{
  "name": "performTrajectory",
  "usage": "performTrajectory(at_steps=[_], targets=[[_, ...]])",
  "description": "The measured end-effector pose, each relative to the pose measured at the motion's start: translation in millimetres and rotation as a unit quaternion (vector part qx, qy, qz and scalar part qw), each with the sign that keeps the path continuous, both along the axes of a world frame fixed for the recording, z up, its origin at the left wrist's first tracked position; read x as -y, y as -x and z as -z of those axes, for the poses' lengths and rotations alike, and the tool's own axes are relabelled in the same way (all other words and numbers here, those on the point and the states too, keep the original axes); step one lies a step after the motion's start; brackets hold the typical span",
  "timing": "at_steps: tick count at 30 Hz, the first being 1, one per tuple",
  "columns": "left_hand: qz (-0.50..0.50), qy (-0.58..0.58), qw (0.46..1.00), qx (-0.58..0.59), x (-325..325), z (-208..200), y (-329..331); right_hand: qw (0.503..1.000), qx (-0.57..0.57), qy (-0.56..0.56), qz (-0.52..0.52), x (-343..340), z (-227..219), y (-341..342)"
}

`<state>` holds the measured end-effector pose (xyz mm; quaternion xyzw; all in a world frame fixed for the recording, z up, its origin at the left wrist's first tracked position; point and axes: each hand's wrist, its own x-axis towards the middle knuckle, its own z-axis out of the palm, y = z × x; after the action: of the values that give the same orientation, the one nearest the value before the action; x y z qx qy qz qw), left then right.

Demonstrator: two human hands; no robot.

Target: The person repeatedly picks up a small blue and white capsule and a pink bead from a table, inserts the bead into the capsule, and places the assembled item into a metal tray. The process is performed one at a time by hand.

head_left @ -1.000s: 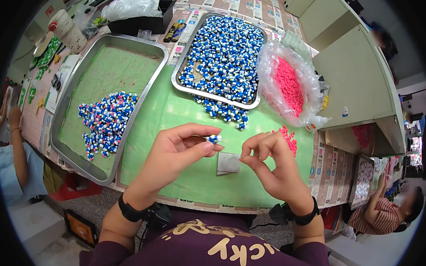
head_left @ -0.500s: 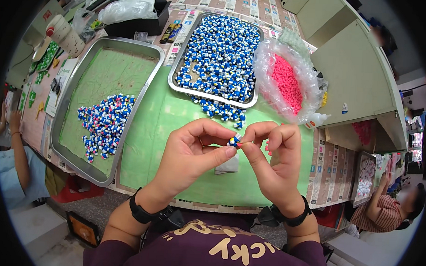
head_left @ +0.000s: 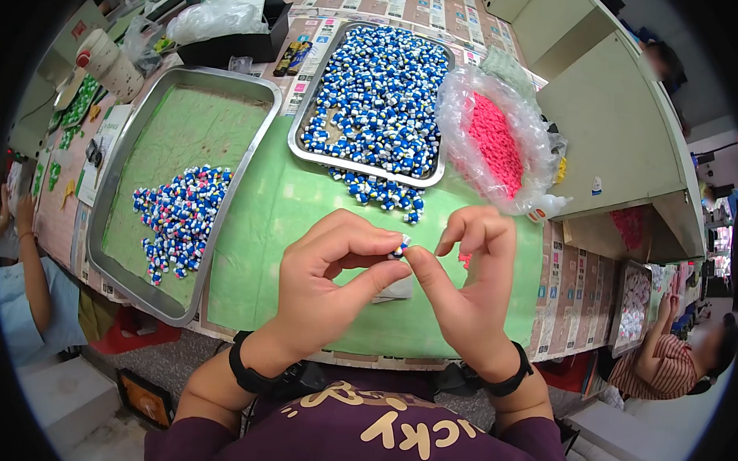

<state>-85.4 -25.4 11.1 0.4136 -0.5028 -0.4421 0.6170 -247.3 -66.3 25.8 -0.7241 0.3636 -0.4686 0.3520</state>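
Between the thumb and index finger of my left hand (head_left: 314,277) is a small blue-and-white piece (head_left: 399,249), partly hidden by the fingertips. The thumb tip of my right hand (head_left: 472,295) presses against it, while that hand's index finger is lifted and apart from the thumb. Beneath the hands lies a small whitish block (head_left: 395,289) on the green sheet (head_left: 304,220). A few small pink pieces (head_left: 464,259) show behind my right hand. Just beyond the fingers, loose blue-and-white pieces (head_left: 386,194) spill at the near edge of a full metal tray (head_left: 363,172).
On the left, another metal tray (head_left: 262,137) holds a heap of blue-and-white pieces with pink bits. A clear plastic bag (head_left: 457,152) of pink pieces sits right of the full tray, near a white bottle (head_left: 551,206) and a cabinet (head_left: 616,133). Other people work at both sides.
My right index finger has lifted away from the thumb, and the thumb now pushes on the piece. The pink bit seen at the fingertips no longer shows. My left hand keeps its pinch.
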Motion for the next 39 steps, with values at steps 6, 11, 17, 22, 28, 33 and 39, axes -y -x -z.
performTrajectory(at_steps=[6, 11, 17, 22, 28, 33, 39], targets=[[0.01, 0.041, 0.997, 0.071, 0, -4, -22, 0.98, 0.112, -0.137, -0.091, 18, -16, 22], [-0.152, 0.033, 0.984, 0.087, -12, 3, -81, 0.991, -0.128, -0.045, 0.008, 41, -2, 73], [-0.312, -0.08, 0.927, 0.193, -41, 18, -162, 0.943, -0.326, -0.008, -0.062, 30, 26, 100], [-0.363, -0.195, 0.82, 0.397, -54, 14, -197, 0.93, -0.359, 0.049, -0.066, 29, 34, 93], [-0.402, -0.145, 0.74, 0.52, -35, 3, -183, 0.898, -0.419, 0.107, -0.082, 30, 38, 90], [-0.2, -0.087, 0.878, 0.427, 11, -13, -84, 0.9, -0.41, 0.112, -0.098, 31, 41, 84], [0.017, 0.035, 0.89, 0.455, 53, 20, -24, 0.908, -0.395, 0.078, -0.118, 26, 47, 73]])
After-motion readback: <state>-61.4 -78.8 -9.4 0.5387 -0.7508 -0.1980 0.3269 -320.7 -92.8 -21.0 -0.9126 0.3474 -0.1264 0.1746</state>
